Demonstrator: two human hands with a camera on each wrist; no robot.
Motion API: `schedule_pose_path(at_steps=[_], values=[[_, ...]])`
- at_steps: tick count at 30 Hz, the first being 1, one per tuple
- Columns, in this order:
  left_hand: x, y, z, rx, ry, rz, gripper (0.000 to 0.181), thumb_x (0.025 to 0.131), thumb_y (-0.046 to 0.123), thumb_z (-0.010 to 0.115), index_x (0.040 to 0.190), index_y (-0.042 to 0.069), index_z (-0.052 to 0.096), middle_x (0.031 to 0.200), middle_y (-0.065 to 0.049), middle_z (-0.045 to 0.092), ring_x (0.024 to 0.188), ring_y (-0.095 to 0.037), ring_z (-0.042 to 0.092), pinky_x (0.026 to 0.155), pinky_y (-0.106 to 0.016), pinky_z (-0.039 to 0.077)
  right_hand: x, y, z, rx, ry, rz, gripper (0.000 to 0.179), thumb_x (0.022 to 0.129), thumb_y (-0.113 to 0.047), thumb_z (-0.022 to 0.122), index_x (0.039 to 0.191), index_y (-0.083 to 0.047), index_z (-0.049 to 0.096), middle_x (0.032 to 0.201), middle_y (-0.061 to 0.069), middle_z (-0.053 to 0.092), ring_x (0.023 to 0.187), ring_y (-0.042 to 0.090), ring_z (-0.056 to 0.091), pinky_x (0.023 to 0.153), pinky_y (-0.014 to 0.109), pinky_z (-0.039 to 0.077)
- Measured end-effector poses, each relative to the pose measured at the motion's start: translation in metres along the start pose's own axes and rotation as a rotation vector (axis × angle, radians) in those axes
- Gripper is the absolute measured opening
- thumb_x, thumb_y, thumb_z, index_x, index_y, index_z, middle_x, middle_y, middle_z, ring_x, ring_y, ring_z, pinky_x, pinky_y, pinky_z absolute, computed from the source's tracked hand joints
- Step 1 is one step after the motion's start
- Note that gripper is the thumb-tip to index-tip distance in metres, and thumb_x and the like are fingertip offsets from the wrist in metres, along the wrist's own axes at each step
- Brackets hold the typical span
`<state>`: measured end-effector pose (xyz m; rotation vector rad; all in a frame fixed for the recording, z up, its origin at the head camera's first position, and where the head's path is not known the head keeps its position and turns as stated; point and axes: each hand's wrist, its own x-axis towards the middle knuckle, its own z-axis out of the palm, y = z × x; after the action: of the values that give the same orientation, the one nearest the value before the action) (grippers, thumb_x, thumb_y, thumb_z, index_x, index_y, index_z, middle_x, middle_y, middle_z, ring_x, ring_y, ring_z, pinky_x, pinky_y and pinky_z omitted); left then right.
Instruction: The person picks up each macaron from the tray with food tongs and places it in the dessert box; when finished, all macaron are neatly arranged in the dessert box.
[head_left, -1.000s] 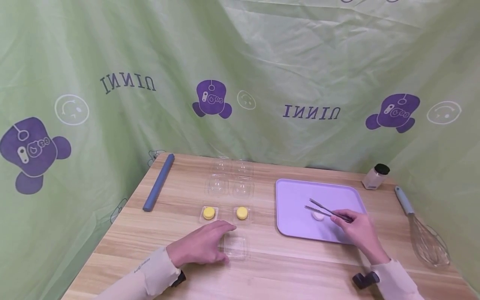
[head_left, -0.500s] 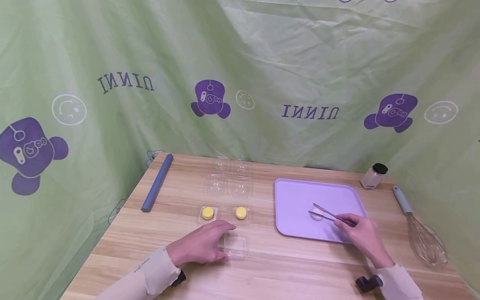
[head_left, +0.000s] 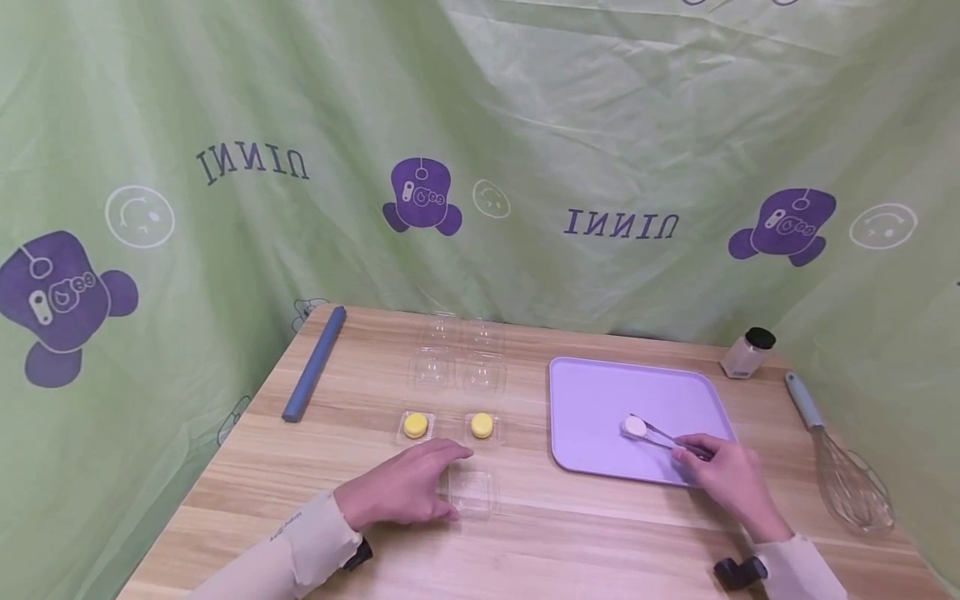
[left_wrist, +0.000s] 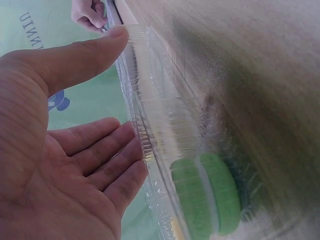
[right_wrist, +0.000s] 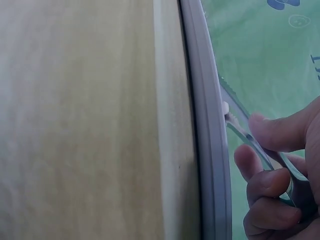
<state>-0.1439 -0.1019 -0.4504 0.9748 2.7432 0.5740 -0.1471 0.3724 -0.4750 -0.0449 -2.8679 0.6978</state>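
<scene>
My right hand (head_left: pixel 729 483) grips metal tongs (head_left: pixel 675 444) between thumb and fingers, low over the lilac tray (head_left: pixel 600 383). A pale pink macaron (head_left: pixel 633 427) lies between the tong tips. My left hand (head_left: pixel 405 487) is at a small clear plastic box (head_left: pixel 471 492), thumb and fingers extended along its side. In the left wrist view the thumb tip and fingertips are right at the box's rim (left_wrist: pixel 142 125). Through the clear plastic there, a green macaron (left_wrist: pixel 220 195) with a white filling shows; the hand hides it in the head view.
Two yellow macarons (head_left: pixel 482 426) sit in clear boxes ahead of the left hand, with domed clear lids (head_left: pixel 482 375) behind. A blue rolling pin (head_left: pixel 315 363) lies at far left. A black-capped jar (head_left: pixel 748 353) and a whisk (head_left: pixel 843 462) are at right.
The tongs' tips have come together around the pale pink macaron, which was lying below them on the tray. The left hand stays in place.
</scene>
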Motion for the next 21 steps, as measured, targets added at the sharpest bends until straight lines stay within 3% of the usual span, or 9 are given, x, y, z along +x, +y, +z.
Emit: schedule_pose_path(at_steps=[4, 9, 14, 21], values=[[0.0008, 0.0002, -0.0001, -0.007, -0.002, -0.004, 0.079, 0.075, 0.036, 0.087, 0.142, 0.008, 0.055, 0.145, -0.007, 0.059, 0.136, -0.024, 0.055, 0.118, -0.042, 0.046, 0.0, -0.0007, 0.0028, -0.001, 0.042, -0.014, 0.024, 0.086, -0.026, 0.08, 0.102, -0.008, 0.08, 0.098, 0.019, 0.079, 0.09, 0.04, 0.072, 0.069, 0.038, 0.052], [0.0005, -0.0001, 0.0002, -0.016, 0.007, -0.001, 0.077, 0.075, 0.034, 0.088, 0.14, 0.008, 0.056, 0.144, -0.007, 0.06, 0.135, -0.024, 0.056, 0.117, -0.041, 0.046, -0.0007, -0.0028, 0.0047, -0.012, 0.092, -0.038, 0.018, 0.084, -0.02, 0.081, 0.098, -0.009, 0.081, 0.092, 0.015, 0.08, 0.077, 0.026, 0.068, 0.064, 0.026, 0.043], [0.0003, -0.0008, 0.0006, -0.025, 0.025, 0.018, 0.076, 0.074, 0.032, 0.089, 0.138, 0.006, 0.058, 0.141, -0.008, 0.062, 0.133, -0.024, 0.057, 0.116, -0.042, 0.047, -0.0002, -0.0041, 0.0046, -0.014, 0.09, -0.035, 0.018, 0.085, -0.021, 0.079, 0.099, -0.009, 0.081, 0.092, 0.016, 0.079, 0.073, 0.019, 0.063, 0.063, 0.025, 0.041], [0.0005, -0.0023, 0.0016, -0.022, 0.022, 0.021, 0.076, 0.074, 0.033, 0.088, 0.138, 0.007, 0.058, 0.141, -0.007, 0.062, 0.134, -0.024, 0.057, 0.117, -0.041, 0.047, 0.002, -0.0039, 0.0072, -0.016, 0.108, -0.032, 0.017, 0.085, -0.021, 0.078, 0.098, -0.01, 0.081, 0.092, 0.015, 0.08, 0.077, 0.022, 0.067, 0.064, 0.026, 0.042]])
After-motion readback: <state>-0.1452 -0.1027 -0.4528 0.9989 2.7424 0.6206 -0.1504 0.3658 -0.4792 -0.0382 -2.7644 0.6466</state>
